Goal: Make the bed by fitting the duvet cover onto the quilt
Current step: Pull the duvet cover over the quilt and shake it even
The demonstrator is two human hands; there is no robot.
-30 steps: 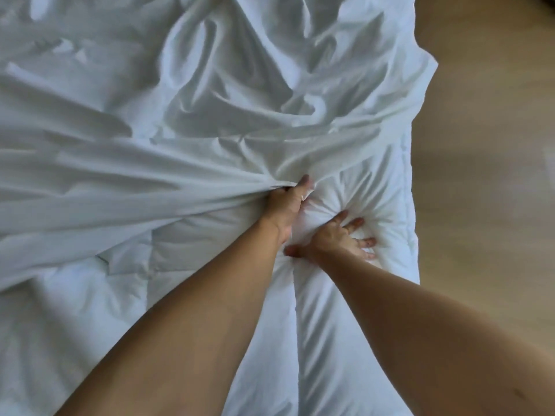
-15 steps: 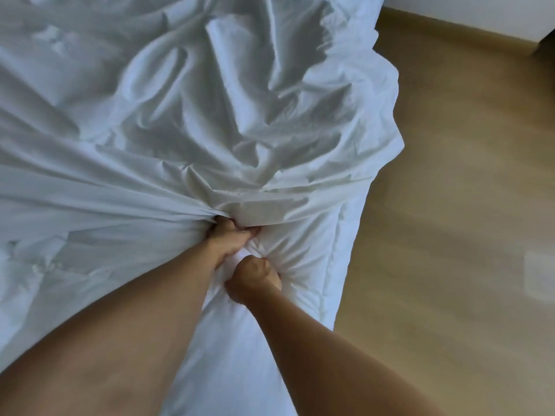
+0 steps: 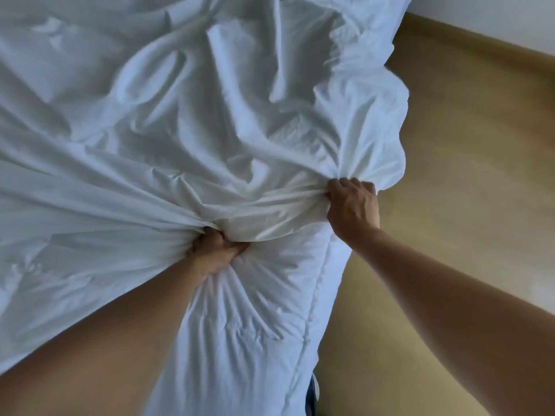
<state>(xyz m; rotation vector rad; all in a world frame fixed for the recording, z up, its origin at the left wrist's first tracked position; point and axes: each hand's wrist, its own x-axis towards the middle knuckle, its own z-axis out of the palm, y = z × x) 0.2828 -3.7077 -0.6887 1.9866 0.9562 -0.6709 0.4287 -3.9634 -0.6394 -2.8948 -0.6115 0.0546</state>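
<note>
Both hands gripping the white duvet cover (image 3: 180,130) at its open edge over the quilt (image 3: 255,325)

Left hand (image 3: 214,250) has its fingers curled into a bunched fistful of cover fabric mid-bed, creases radiating from the fist; whether it also grips the quilt beneath can't be told. Right hand (image 3: 353,205) has its fingers curled round a gather of the cover's edge at the right side of the bed, just over the quilt's stitched border. Cover lies crumpled across the upper part of the bed; quilt is exposed below the hands, running toward the person. Wood floor (image 3: 465,175) to the right, white wall (image 3: 495,13) at top right
</note>
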